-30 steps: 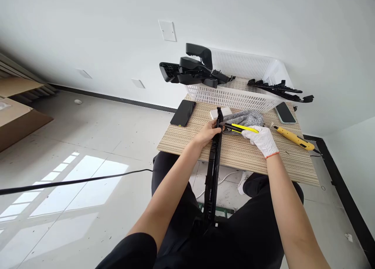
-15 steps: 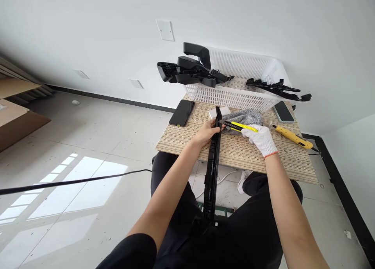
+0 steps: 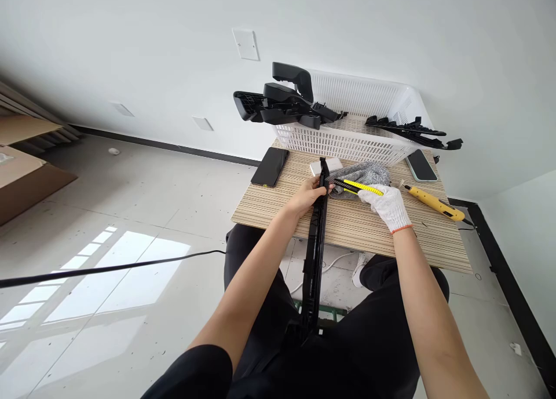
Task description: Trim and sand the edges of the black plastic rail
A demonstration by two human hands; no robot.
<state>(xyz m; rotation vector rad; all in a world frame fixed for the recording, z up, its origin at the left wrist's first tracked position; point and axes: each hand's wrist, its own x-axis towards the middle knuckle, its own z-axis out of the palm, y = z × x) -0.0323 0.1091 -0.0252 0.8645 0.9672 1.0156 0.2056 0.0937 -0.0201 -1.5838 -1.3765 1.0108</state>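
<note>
On my far left a box [image 3: 26, 185] sits on the floor [image 3: 174, 306], and a dark cable [image 3: 130, 267] runs across toward my left leg [image 3: 249, 254]. Next come the table [image 3: 360, 228] and, flat on its left end, a black phone [image 3: 270, 167]; above that, a cluster of black parts [image 3: 286, 105] overhangs the left side of the white basket [image 3: 347, 147]. My bare left grip [image 3: 307, 195] is clamped on the black strip [image 3: 316, 248] near its upper end, the thumb laid across it, with no gap showing between my skin and the strip. The strip slopes from over the table down past the near edge to between my thighs. Just right of my thumb is the tip of the knife [image 3: 364, 187]; whether it touches the strip I cannot tell. Behind the knife lies a grey cloth [image 3: 369, 171]. My right grip [image 3: 386, 205], in a white glove with an orange cuff, is closed round the yellow-and-black handle, fingers together. Farther right, a second phone [image 3: 421, 166] lies beside the basket, and nearer me a yellow tool [image 3: 436, 204] rests on the table.
</note>
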